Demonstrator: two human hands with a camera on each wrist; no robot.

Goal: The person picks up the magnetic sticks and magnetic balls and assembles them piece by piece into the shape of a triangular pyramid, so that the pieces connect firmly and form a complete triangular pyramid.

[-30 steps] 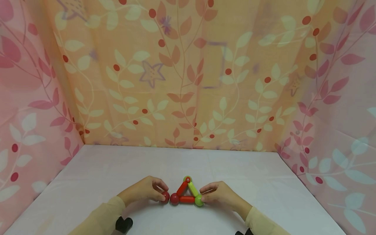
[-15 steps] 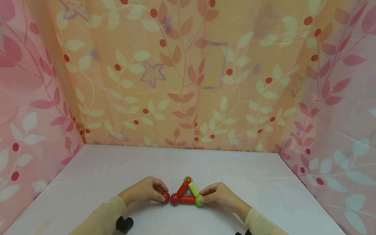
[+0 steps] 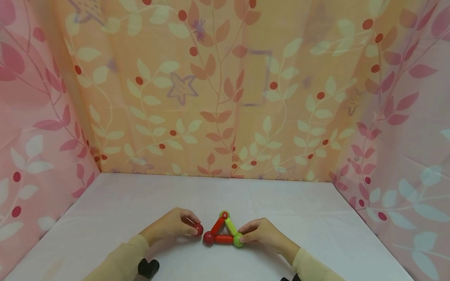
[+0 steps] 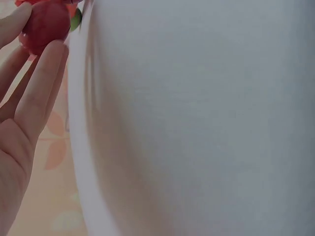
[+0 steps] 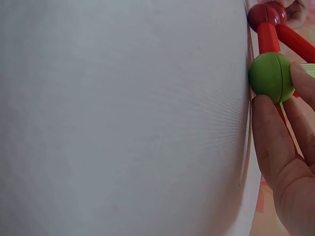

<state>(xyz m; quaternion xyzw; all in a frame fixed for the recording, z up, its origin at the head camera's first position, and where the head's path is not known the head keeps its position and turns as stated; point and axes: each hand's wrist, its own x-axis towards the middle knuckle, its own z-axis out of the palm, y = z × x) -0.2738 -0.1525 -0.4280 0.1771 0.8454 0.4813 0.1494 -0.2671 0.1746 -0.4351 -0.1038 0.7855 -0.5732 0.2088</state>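
Note:
In the head view, my left hand (image 3: pixel 175 223) pinches a loose red ball (image 3: pixel 199 229) between thumb and fingers, just left of a triangle of toy rods and balls. The left wrist view shows that ball (image 4: pixel 48 25) at the fingertips. The triangle has a red ball (image 3: pixel 209 238) at its left corner, a flat red rod (image 3: pixel 224 239), a slanted red rod (image 3: pixel 218 225) and a yellow-green rod (image 3: pixel 231 226). A green ball (image 3: pixel 224 214), partly covered by a rod end, forms the far corner. My right hand (image 3: pixel 263 233) grips the green ball (image 5: pixel 268 77) at the right corner.
A white-covered table (image 3: pixel 281 199) lies beneath everything. Patterned cloth (image 3: pixel 218 97) stands behind it and on both sides. Black heart-shaped pieces, one by the left sleeve (image 3: pixel 148 268) and another by the right sleeve, show at the near edge.
My left hand has moved the loose red ball slightly up in the head view, away from the triangle's left ball. The right hand and the triangle stay practically where they were.

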